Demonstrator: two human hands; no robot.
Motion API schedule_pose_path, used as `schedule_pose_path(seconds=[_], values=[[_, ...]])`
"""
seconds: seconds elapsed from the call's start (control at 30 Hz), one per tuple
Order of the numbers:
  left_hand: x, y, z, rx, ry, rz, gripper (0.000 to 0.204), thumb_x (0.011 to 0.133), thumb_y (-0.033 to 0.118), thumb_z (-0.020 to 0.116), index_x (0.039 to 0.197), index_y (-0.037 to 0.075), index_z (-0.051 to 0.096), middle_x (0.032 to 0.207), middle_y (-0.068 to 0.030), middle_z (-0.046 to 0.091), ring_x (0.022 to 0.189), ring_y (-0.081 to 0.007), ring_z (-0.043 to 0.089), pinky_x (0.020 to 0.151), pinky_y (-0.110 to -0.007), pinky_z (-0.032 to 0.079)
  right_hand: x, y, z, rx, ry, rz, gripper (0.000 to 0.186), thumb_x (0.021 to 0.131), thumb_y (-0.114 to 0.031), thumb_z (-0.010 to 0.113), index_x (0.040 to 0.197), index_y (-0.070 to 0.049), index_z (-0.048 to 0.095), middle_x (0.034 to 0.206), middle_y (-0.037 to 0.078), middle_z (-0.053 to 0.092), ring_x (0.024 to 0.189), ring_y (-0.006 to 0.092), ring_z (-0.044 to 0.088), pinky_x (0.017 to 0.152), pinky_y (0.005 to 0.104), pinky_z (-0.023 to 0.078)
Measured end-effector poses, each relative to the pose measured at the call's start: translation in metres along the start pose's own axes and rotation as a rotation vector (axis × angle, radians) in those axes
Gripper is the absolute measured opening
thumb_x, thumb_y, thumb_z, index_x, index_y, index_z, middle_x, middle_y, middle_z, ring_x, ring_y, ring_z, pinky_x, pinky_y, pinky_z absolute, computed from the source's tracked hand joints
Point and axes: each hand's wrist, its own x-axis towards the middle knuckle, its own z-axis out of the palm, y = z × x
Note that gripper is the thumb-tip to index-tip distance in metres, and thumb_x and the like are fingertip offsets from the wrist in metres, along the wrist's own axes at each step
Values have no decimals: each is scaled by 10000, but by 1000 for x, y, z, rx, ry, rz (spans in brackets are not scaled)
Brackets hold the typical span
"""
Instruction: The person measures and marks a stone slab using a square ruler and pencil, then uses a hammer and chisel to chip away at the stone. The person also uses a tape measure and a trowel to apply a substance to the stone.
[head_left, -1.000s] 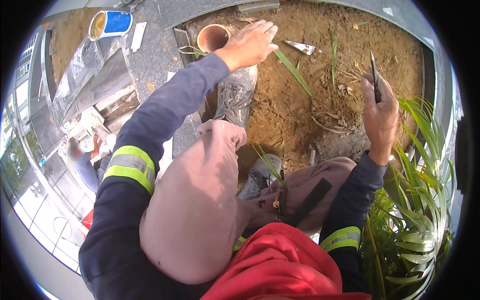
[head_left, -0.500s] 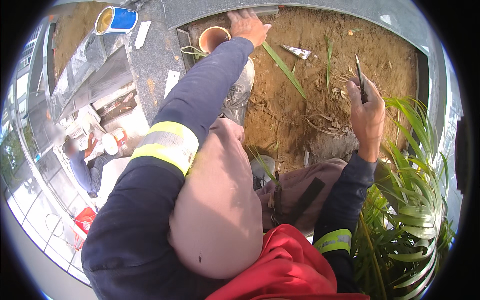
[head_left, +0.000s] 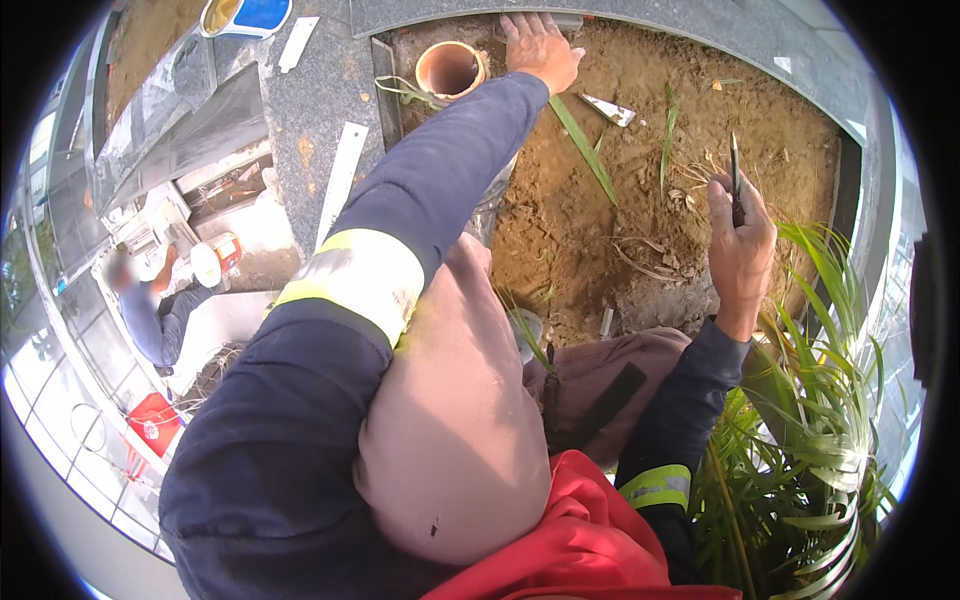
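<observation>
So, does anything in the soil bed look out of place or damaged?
Yes. A long green leaf lies loose and flat on the bare soil, beside dry roots, and a small pale scrap lies near the left hand.

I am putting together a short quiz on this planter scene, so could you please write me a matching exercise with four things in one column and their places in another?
Things:
1. left hand
2. right hand
3. terracotta pot
4. palm plant

Places:
A. at the lower right, beside the right forearm
B. at the far edge of the soil bed, stretched forward
C. raised over the soil, holding a thin dark tool
D. in the top left corner of the soil bed, open mouth up

Pairs: 1-B, 2-C, 3-D, 4-A
</observation>
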Motion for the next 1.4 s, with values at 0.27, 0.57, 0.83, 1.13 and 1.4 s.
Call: schedule_pose_path(seconds=[0.27, 0.57, 0.83, 1.13, 1.4], values=[[23, 13, 0, 44, 1, 370, 821, 1029, 585, 470, 1623, 51, 277, 1672, -198, 279, 1547, -393, 242, 1263, -532, 176, 1, -10, 2, -32, -23, -22, 270, 987, -198, 681, 1149, 15, 721, 999, 148, 734, 910, 219, 693, 848, 351, 523], [4, 3, -26, -37, -11, 47, 703, 1032, 545, 485, 1593, 131, 392, 1636, -151, 378, 1518, -369, 306, 1257, -517, 197, -4, 4, -3, -6, -4, -1, 276, 988, -204, 684, 1150, 17, 718, 977, 141, 726, 903, 208, 687, 836, 346, 523], [4, 7, -7, -136, -70, 533, 547, 1060, 450, 484, 1504, 134, 528, 1540, -115, 520, 1467, -280, 426, 1255, -465, 254, 4, -8, 6, -31, -53, 36, 248, 975, -187, 686, 1134, 1, 720, 917, 113, 689, 760, 171, 606, 746, 323, 510], [-74, 38, -69, -746, 244, 789, 207, 971, 270, 687, 1000, 84, 774, 1198, -53, 717, 1083, -230, 681, 988, -412, 493, 5, 4, 5, -37, -18, 13, 262, 996, -219, 680, 1123, 6, 724, 918, 110, 704, 821, 160, 622, 772, 325, 506], [-153, -102, -171, -589, 428, 381, 182, 856, 196, 798, 765, 72, 702, 1107, -71, 707, 1048, -250, 652, 978, -400, 459, 26, -41, 15, 100, -36, -13, 278, 997, -190, 678, 1162, 31, 718, 972, 90, 691, 855, 153, 612, 792, 304, 490]])
